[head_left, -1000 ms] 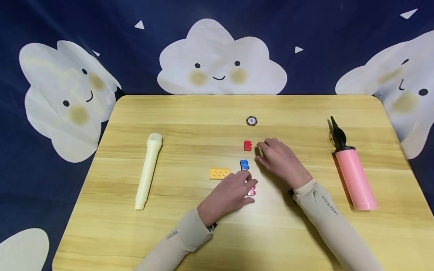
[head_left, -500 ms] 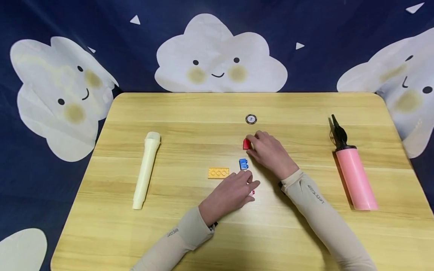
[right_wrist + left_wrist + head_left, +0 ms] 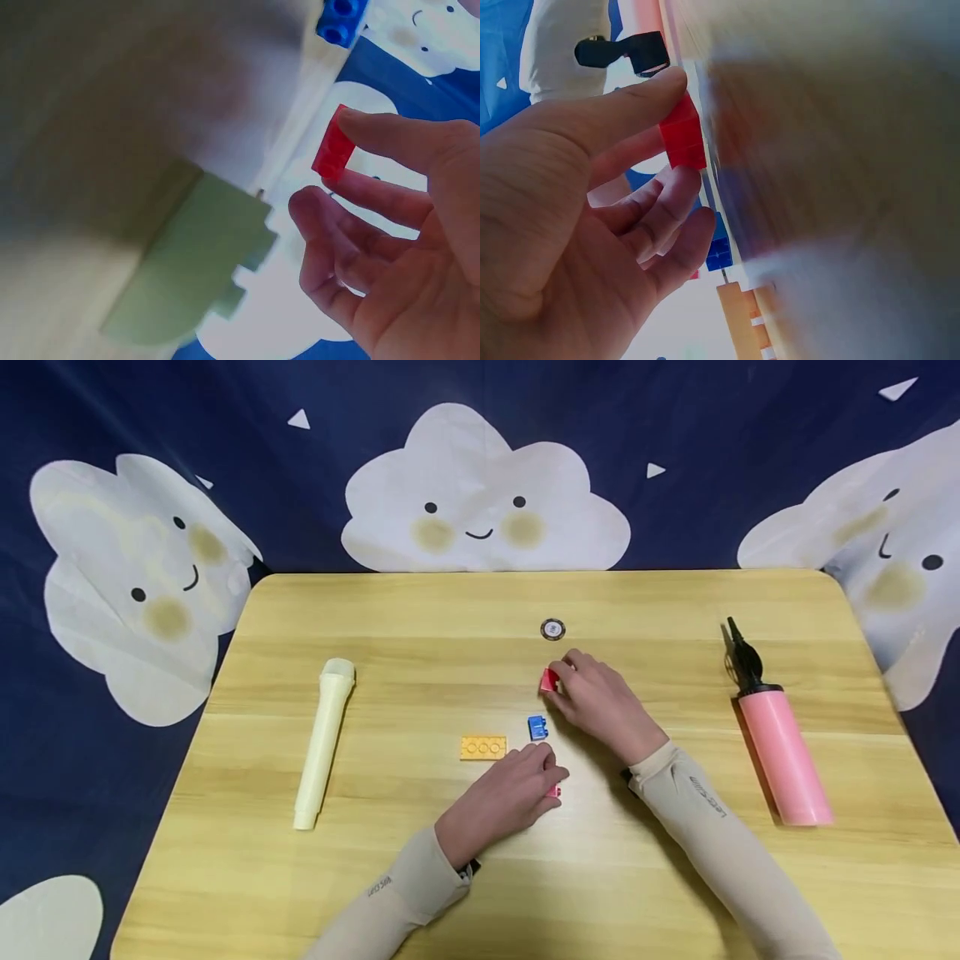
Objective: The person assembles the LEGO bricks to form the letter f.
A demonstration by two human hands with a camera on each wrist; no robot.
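In the head view my left hand pinches a small red toy brick, mostly covered by the fingers. The left wrist view shows that brick between thumb and fingers. My right hand holds another small red brick farther back. In the right wrist view thumb and index finger pinch this brick, other fingers curled below. Between the hands lies a blue brick. Left of it, by the left knuckles, is a yellow brick with a row of round studs.
A poker chip lies at the back. A cream microphone-shaped object is at left, a pink hand pump with black nozzle at right. The right wrist view has a pale green notched shape, blurred. A cloud-print cloth hangs behind.
My right hand has moved left onto the farther red brick and now pinches it. The left fingers have closed in around the nearer brick, covering more of it.
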